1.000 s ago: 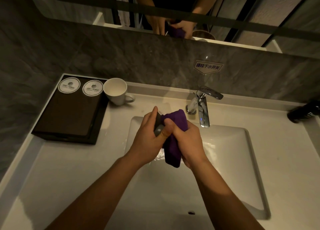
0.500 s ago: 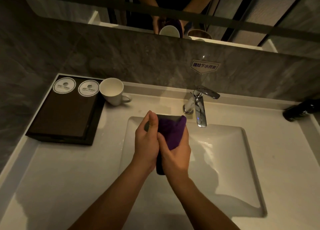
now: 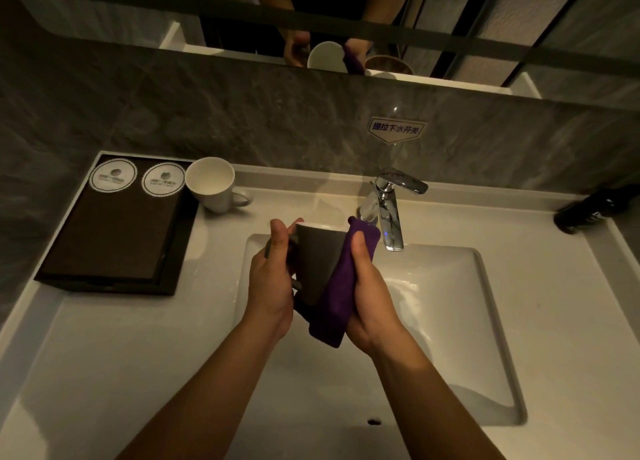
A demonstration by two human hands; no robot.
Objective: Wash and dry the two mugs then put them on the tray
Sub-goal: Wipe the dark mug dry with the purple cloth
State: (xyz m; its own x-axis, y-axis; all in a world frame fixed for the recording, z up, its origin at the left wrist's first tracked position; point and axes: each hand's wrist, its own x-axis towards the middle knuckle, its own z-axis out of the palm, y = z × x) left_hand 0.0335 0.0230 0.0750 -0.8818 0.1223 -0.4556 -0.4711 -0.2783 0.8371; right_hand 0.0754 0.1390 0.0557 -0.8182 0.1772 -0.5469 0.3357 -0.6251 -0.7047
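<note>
Over the sink (image 3: 485, 321) our left hand (image 3: 273, 276) grips the grey mug (image 3: 318, 259) on its handle side; our right hand (image 3: 370, 293) clasps a purple cloth (image 3: 337, 307) against the other. The mug's long axis runs away from us, mouth toward the wall. Farther back, a white mug (image 3: 211, 184) stands upright just beside the tray (image 3: 114, 238).

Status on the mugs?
Left hand grips grey mug over sink; right hand holds cloth against it. White mug on counter beside tray, not on it. Nothing between hands and tray.
</note>
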